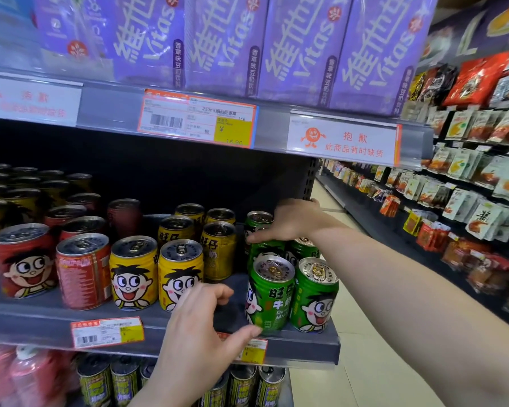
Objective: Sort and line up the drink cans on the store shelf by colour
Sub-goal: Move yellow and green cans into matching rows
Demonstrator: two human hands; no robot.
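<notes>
Cans on the shelf (56,321) run red cans (83,270), yellow cans (133,271), green cans (271,292) at its right end — left hand (200,327) open, empty; right hand (291,220) grips a rear green can (257,223), which likely needs aligning next.

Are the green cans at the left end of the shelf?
No, the green cans stand at the shelf's right end, right of the yellow cans, while the red cans sit further left.

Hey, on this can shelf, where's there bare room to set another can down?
A bare strip of shelf runs between the yellow cans and the green cans, above the left hand. Bare floor also shows behind the back yellow cans. The red cans and the green cluster under the right hand are crowded.
</notes>
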